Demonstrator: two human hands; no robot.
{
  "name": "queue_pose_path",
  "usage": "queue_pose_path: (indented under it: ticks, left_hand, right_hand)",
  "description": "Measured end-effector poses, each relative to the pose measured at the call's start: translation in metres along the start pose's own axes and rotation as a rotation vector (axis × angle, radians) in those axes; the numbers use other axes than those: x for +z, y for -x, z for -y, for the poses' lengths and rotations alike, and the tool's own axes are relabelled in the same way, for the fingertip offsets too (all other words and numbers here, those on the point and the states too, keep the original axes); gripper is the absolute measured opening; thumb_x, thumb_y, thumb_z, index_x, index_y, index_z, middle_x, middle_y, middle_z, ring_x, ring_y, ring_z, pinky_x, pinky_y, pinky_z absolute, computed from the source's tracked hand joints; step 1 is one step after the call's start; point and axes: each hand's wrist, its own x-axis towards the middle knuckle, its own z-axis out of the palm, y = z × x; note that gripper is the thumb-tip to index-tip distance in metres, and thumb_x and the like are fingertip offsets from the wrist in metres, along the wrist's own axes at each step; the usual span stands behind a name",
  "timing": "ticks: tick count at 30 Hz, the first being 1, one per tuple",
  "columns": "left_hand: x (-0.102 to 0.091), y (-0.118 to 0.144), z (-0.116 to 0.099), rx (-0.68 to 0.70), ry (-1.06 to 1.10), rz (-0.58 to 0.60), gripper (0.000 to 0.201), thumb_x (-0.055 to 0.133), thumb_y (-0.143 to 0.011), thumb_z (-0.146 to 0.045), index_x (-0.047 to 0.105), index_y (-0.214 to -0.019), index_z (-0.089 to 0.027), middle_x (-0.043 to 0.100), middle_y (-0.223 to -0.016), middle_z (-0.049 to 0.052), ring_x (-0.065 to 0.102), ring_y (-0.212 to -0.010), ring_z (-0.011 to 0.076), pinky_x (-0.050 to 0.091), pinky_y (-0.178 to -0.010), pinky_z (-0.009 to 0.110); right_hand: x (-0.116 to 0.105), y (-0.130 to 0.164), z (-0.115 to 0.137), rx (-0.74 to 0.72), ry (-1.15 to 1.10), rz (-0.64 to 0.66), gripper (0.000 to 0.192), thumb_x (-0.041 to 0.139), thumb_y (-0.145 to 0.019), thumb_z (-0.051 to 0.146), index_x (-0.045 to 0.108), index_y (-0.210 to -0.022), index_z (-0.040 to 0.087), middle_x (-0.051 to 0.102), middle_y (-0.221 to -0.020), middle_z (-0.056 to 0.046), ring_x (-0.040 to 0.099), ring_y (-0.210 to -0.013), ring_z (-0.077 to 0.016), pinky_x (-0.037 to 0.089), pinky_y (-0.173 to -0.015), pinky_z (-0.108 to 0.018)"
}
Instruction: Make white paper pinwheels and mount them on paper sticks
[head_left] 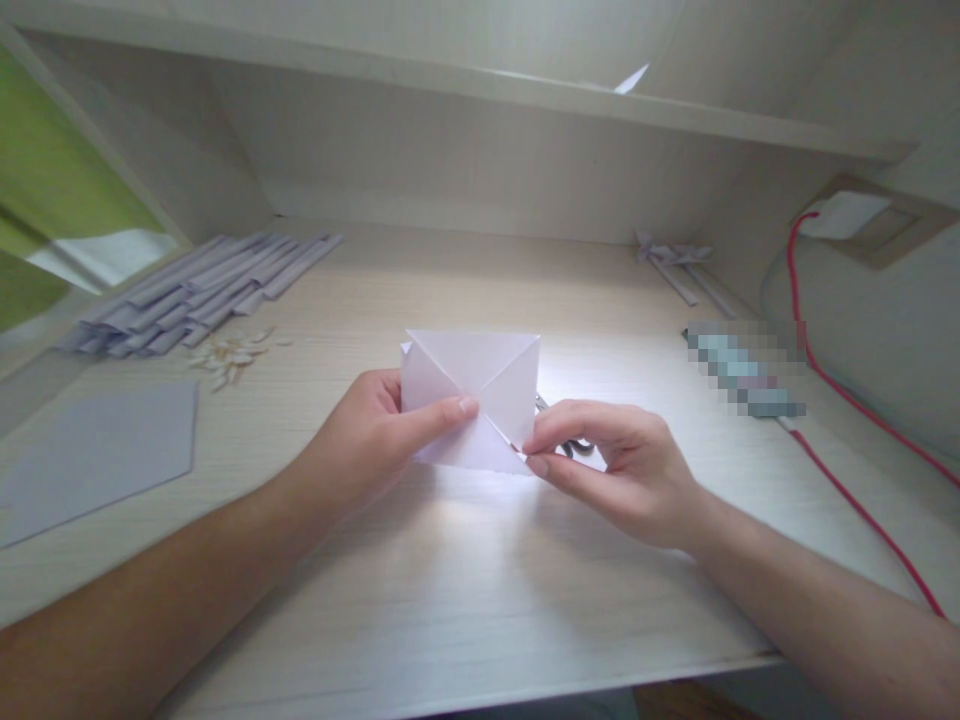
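Note:
A white paper folded like an envelope point(504, 400), with creases meeting near its middle, is held up over the desk. My left hand point(386, 420) grips its left side, thumb pressed on the front and the other fingers mostly hidden behind it. My right hand point(622, 460) pinches the paper's lower right corner between thumb and fingertips. A thin, partly dark sliver shows by those fingertips, too small to make out. Behind the paper and my right hand lie scissors point(576, 447), partly hidden, with dark handles.
Rolled paper tubes point(217, 285) are piled at the back left, beside small pale scraps point(229, 355). A paper stack point(105, 445) lies at left. Joined paper rolls point(675, 265), a blurred-out device point(742, 370) and a red cable point(862, 510) are at right. A shelf point(465, 85) spans above.

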Motion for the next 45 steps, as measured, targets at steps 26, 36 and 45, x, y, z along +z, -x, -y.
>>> queue_pose_path:
  ticks: [26,36,45]
  left_hand:
    - [0.0033,0.0038,0.0037,0.075,-0.138,-0.037,0.032,0.08,-0.083,-0.047,0.08,-0.088,-0.015,0.079,-0.083,0.006,0.071,-0.07,0.0202,0.053,-0.058,0.023]
    - [0.003,0.0041,0.0048,0.075,-0.131,-0.028,0.033,0.079,-0.083,-0.048,0.081,-0.091,-0.016,0.081,-0.086,0.006,0.073,-0.074,0.0219,0.056,-0.061,0.025]
    - [0.0037,0.0035,0.0069,0.087,-0.101,-0.016,0.029,0.08,-0.084,-0.045,0.081,-0.088,-0.017,0.08,-0.086,0.004,0.071,-0.07,0.0178,0.053,-0.06,0.021]
  right_hand:
    - [-0.0035,-0.0006,-0.0006,0.146,0.01,-0.015,0.005,0.073,-0.088,0.016,0.077,-0.087,0.017,0.076,-0.082,-0.005,0.066,-0.073,-0.0163,0.048,-0.065,-0.029]
    - [-0.002,-0.0018,0.0006,0.123,0.021,-0.034,0.006,0.073,-0.086,0.014,0.078,-0.084,0.018,0.078,-0.082,-0.006,0.069,-0.072,-0.0174,0.051,-0.064,-0.03]
    - [-0.0013,-0.0011,-0.0003,0.14,0.026,-0.035,0.008,0.072,-0.085,0.013,0.078,-0.085,0.018,0.077,-0.08,-0.005,0.068,-0.071,-0.0162,0.051,-0.062,-0.028]
